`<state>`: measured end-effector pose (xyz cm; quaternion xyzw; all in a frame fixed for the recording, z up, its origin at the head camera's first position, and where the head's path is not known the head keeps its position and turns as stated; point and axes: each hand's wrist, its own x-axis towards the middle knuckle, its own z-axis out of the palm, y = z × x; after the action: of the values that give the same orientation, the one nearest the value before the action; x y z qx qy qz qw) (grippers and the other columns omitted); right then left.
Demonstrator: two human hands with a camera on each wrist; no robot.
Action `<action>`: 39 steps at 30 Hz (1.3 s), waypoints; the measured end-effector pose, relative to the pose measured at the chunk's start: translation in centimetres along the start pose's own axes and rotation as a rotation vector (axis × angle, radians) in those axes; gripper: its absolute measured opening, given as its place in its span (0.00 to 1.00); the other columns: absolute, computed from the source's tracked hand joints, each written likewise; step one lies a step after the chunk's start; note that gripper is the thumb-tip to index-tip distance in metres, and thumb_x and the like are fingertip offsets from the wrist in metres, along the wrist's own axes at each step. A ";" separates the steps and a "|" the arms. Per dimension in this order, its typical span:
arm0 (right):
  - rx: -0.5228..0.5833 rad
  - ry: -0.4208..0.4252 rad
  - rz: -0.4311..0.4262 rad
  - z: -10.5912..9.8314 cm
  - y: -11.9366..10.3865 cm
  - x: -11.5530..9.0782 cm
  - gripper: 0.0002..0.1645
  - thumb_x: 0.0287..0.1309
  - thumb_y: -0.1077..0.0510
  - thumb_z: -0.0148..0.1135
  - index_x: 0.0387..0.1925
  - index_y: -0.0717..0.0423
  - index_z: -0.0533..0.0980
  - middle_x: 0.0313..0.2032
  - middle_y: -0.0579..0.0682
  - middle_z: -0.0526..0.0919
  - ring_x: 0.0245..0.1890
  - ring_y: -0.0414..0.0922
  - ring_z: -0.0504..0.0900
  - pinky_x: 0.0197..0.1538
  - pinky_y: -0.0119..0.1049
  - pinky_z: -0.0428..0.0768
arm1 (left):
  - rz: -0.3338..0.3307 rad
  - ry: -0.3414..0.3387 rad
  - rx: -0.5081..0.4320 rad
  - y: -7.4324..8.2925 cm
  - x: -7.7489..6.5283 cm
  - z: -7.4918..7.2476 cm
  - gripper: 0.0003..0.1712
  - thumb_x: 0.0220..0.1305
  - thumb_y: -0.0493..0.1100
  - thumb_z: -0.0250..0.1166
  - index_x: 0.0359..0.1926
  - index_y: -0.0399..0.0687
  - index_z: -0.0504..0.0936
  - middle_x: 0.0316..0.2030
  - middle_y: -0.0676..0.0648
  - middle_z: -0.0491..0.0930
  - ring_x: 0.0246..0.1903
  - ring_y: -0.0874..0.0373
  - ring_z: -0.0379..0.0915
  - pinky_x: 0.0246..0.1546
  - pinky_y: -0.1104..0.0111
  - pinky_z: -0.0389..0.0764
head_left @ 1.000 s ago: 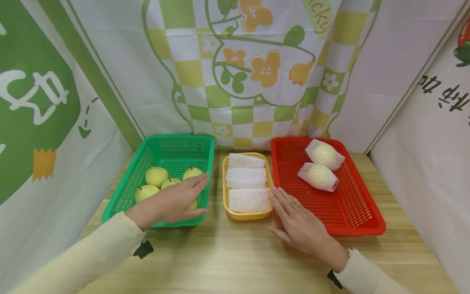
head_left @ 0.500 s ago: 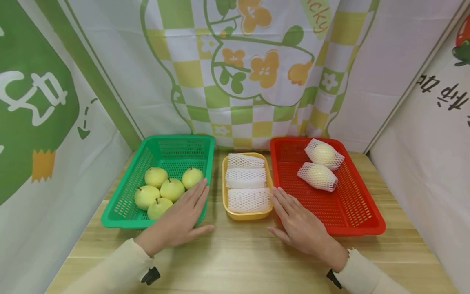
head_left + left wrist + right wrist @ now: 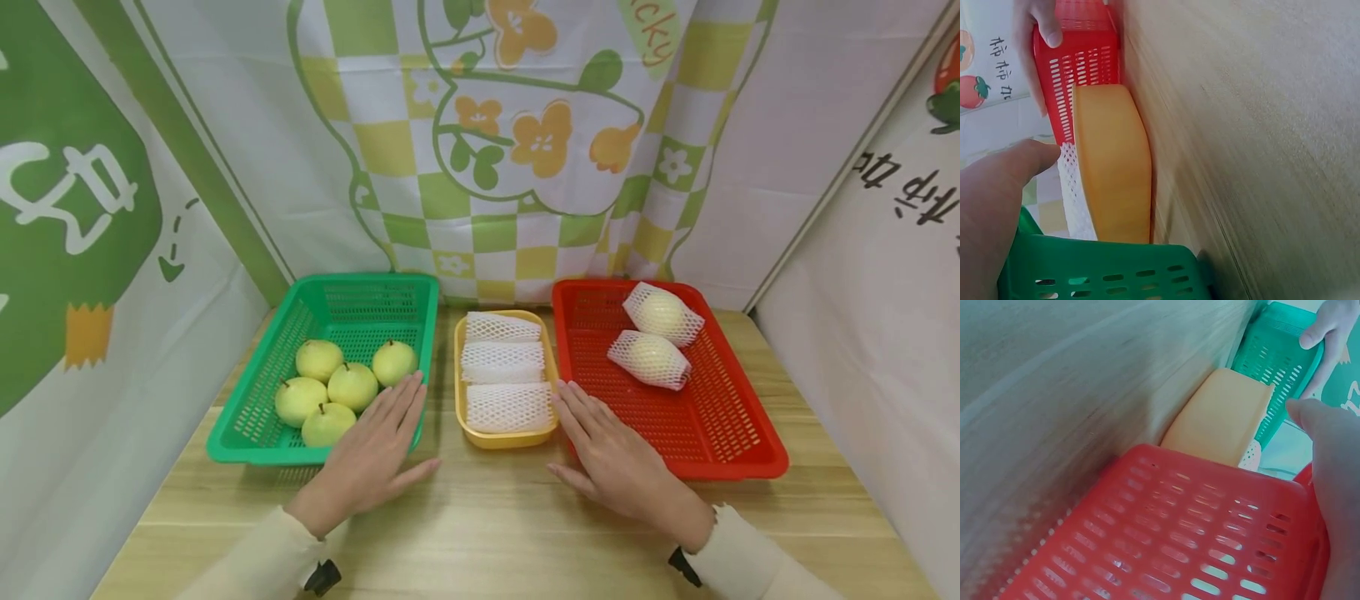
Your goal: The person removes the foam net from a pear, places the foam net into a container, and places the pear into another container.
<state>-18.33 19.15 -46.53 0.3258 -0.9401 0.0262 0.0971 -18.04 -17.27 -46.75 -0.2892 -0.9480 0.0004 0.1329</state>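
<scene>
My left hand [image 3: 372,457] rests with straight fingers over the near right corner of the green basket [image 3: 255,456], its thumb out over the table. Inside that basket lie several yellow-green pears [image 3: 352,387]. My right hand [image 3: 611,454] lies flat over the near left corner of the red basket [image 3: 738,471], fingers straight, the tips close to the yellow basket [image 3: 507,442]. Two pears in white foam nets [image 3: 649,360] sit at the red basket's right side. Folded white foam nets [image 3: 510,407] fill the yellow basket between my hands. Neither hand holds anything.
All three baskets stand in a row on a wooden table [image 3: 480,533]. A checked, flowered cloth [image 3: 495,183] hangs behind them. Printed white panels [image 3: 870,275] close off both sides. The yellow basket's outer wall [image 3: 1116,162] faces the left wrist camera.
My left hand has moved back toward me from over the pears to the green basket's near right corner, uncovering the pears. My right hand has not moved.
</scene>
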 end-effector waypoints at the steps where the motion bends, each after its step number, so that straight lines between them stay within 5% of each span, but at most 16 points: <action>1: 0.016 -0.008 -0.004 -0.1 0.1 0.0 0.58 0.66 0.34 0.68 0.82 0.62 0.55 0.83 0.60 0.56 0.83 0.59 0.57 0.80 0.56 0.66 | -0.001 0.005 0.003 0.0 0.0 0.1 0.59 0.71 0.69 0.61 0.81 0.29 0.53 0.83 0.32 0.50 0.82 0.38 0.52 0.82 0.48 0.60; 10: 0.205 -0.202 0.039 -3.8 1.0 0.6 0.60 0.70 0.31 0.61 0.85 0.57 0.47 0.86 0.57 0.46 0.85 0.58 0.50 0.82 0.60 0.61 | -0.003 0.015 0.027 0.0 -0.1 0.2 0.58 0.72 0.70 0.60 0.81 0.30 0.54 0.83 0.32 0.52 0.81 0.38 0.54 0.81 0.49 0.62; 16: 0.201 -0.190 0.097 -8.2 3.5 1.6 0.55 0.72 0.33 0.60 0.83 0.61 0.52 0.83 0.62 0.54 0.82 0.62 0.57 0.80 0.62 0.65 | -0.009 0.006 0.029 0.0 0.0 0.1 0.58 0.73 0.70 0.58 0.81 0.30 0.53 0.83 0.33 0.51 0.82 0.39 0.52 0.82 0.49 0.60; 21: 0.207 -0.167 0.145 -10.7 7.0 3.0 0.46 0.72 0.41 0.64 0.74 0.71 0.65 0.71 0.68 0.74 0.72 0.65 0.74 0.73 0.63 0.73 | 0.010 0.029 0.036 -0.1 0.0 0.2 0.56 0.73 0.69 0.58 0.81 0.30 0.54 0.82 0.32 0.52 0.82 0.40 0.53 0.82 0.49 0.61; 29: 0.177 -0.211 0.223 -10.4 13.2 4.6 0.35 0.69 0.44 0.68 0.56 0.74 0.79 0.48 0.67 0.88 0.45 0.60 0.87 0.51 0.55 0.86 | 0.013 0.037 0.042 -0.1 -0.1 0.3 0.56 0.73 0.69 0.59 0.81 0.30 0.55 0.82 0.33 0.53 0.82 0.40 0.53 0.82 0.50 0.61; 33: 0.177 -0.296 0.302 -9.7 15.1 4.8 0.28 0.68 0.41 0.68 0.41 0.66 0.80 0.28 0.52 0.79 0.29 0.48 0.76 0.34 0.39 0.76 | 0.010 0.044 0.030 -0.1 -0.1 0.3 0.56 0.72 0.68 0.61 0.81 0.30 0.56 0.82 0.33 0.54 0.82 0.41 0.52 0.81 0.49 0.62; 35: 0.178 -0.337 0.331 -9.2 15.8 4.8 0.26 0.68 0.40 0.67 0.36 0.62 0.77 0.25 0.49 0.72 0.28 0.46 0.72 0.32 0.36 0.71 | 0.010 0.046 0.030 -0.1 -0.1 0.3 0.56 0.72 0.68 0.61 0.80 0.30 0.56 0.82 0.33 0.54 0.82 0.40 0.53 0.81 0.49 0.62; 39: 0.153 -0.364 0.347 -7.8 16.8 4.9 0.27 0.67 0.40 0.68 0.32 0.62 0.77 0.27 0.51 0.75 0.29 0.49 0.73 0.35 0.41 0.75 | 0.008 0.042 0.035 -0.1 -0.1 0.3 0.56 0.72 0.69 0.61 0.80 0.30 0.57 0.82 0.33 0.54 0.82 0.41 0.53 0.81 0.50 0.62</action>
<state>-31.22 30.29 -37.66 0.1654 -0.9792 0.0544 -0.1043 -18.05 -17.41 -47.05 -0.2906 -0.9436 0.0116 0.1579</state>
